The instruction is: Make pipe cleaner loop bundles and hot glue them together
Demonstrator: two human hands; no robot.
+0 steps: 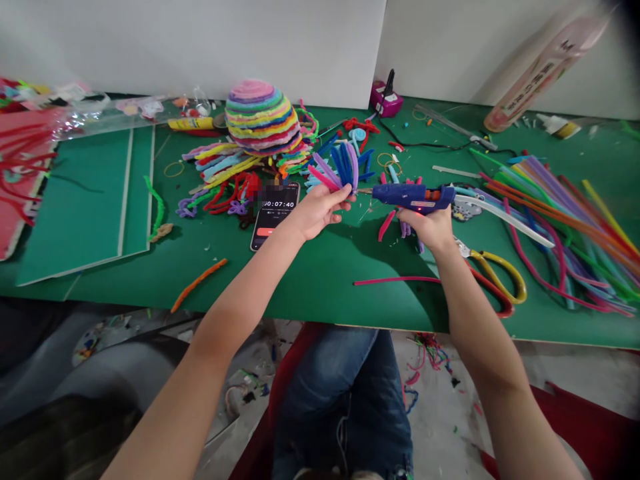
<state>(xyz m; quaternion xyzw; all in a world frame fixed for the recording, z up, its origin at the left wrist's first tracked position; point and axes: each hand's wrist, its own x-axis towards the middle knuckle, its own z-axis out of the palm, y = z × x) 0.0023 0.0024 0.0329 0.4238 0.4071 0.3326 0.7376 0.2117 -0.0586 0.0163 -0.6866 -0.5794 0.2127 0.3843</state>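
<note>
Pinched in the fingers of my left hand (327, 208) is a bundle of pipe cleaners (344, 165), blue, lilac and pink, fanning upward. My right hand (431, 227) grips a blue hot glue gun (413, 196) with a white glue stick (505, 217) sticking out of its back. The gun's nozzle points left, close to the base of the bundle; whether it touches, I cannot tell. Short pink and purple pipe cleaner pieces (387, 225) lie beneath the gun. Beside my left wrist a phone (277, 212) shows a running timer display.
Behind my left hand stands a striped pipe cleaner dome (263, 120). Scissors (500, 273) lie by my right forearm, near a heap of long pipe cleaners (575, 220). A pink bottle (545, 73) stands back right; a green board (90, 193) lies left. A black cord (425, 142) crosses the back.
</note>
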